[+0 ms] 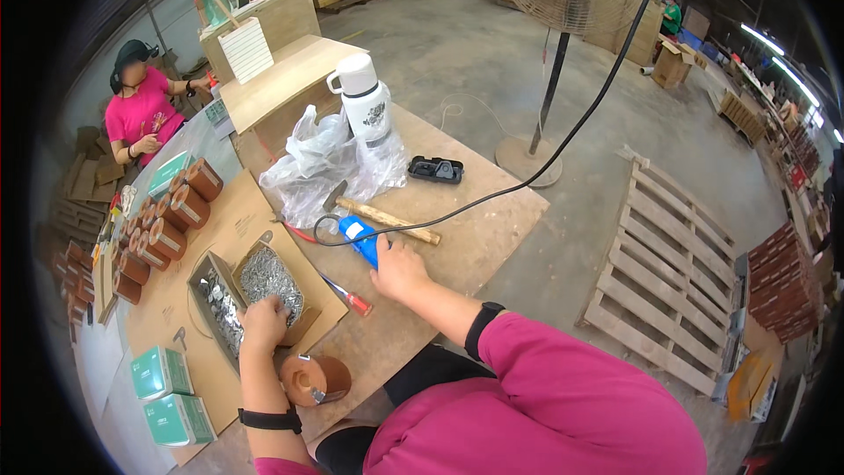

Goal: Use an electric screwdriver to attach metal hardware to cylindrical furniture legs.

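My left hand (pixel 265 319) reaches into an open cardboard box of small metal screws (pixel 271 279), its fingers down in the pile; whether it pinches any is hidden. My right hand (pixel 397 266) rests on the wooden workbench (pixel 475 229), closed around the blue handle of a corded power tool (pixel 360 237) whose black cable runs up and away to the right. A brown cylindrical wooden piece with a metal fitting (pixel 314 378) lies on its side just below my left wrist. A red-handled screwdriver (pixel 352 299) lies between my hands.
A hammer (pixel 387 218), a clear plastic bag (pixel 325 163), a white flask (pixel 365 101) and a black case (pixel 435 170) sit farther back. Several brown cylinders (pixel 171 211) and green boxes (pixel 163 374) lie left. A person in pink sits far left. A standing fan (pixel 563 0) and pallet (pixel 668 273) are right.
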A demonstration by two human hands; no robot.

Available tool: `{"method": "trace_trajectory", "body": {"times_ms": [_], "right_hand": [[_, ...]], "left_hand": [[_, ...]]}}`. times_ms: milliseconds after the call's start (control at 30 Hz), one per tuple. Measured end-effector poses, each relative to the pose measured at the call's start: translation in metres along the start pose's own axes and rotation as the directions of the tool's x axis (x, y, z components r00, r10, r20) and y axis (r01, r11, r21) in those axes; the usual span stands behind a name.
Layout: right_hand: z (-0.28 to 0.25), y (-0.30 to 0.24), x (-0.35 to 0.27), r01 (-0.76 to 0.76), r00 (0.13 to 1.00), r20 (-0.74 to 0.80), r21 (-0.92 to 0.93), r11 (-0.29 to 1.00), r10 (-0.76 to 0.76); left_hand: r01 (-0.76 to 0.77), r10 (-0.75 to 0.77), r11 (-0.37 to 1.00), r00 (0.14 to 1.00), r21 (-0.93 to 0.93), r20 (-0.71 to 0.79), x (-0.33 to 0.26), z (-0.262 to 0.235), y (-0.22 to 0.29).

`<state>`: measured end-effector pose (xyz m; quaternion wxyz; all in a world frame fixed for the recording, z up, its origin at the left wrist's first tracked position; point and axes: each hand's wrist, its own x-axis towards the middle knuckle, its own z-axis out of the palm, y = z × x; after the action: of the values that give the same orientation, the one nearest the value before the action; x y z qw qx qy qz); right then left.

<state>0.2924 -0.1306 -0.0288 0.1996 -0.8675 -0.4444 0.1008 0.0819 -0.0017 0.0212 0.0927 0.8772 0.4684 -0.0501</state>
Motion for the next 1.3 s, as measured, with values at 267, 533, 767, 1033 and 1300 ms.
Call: {"method": "trace_trajectory", "body": {"times_ms": [267,533,767,1033,1300], "right_hand": [[0.009,-0.005,0.004,0.029,1.000,0.009,0.010,1.000,-0.029],[-0.035,0.001,-0.010,0.079,0.996,0.002,0.500,0.862,-0.093],[-0.119,-0.077,-0.055,0.162,0.896,-0.240,0.960,-0.227,-0.374],[-0.116,-0.118,-0.100,0.121,0.718,-0.423,0.858,-0.499,-0.553],[-0.108,-0.124,-0.110,0.145,0.665,-0.451,0.860,-0.489,-0.596]], "left_hand": [[-0.211,-0.042,0.788,0.919,-0.578,-0.393,-0.040,-0.025,-0.013],[-0.222,-0.198,-0.011,0.956,-0.975,-0.215,-0.166,-0.019,-0.008],[-0.295,-0.220,-0.437,0.951,-0.850,-0.217,-0.205,0.035,0.011],[-0.167,-0.121,-0.668,0.986,-0.725,-0.116,-0.203,0.042,0.027],[-0.176,-0.145,-0.681,0.984,-0.711,-0.104,-0.208,0.048,0.031]]}}
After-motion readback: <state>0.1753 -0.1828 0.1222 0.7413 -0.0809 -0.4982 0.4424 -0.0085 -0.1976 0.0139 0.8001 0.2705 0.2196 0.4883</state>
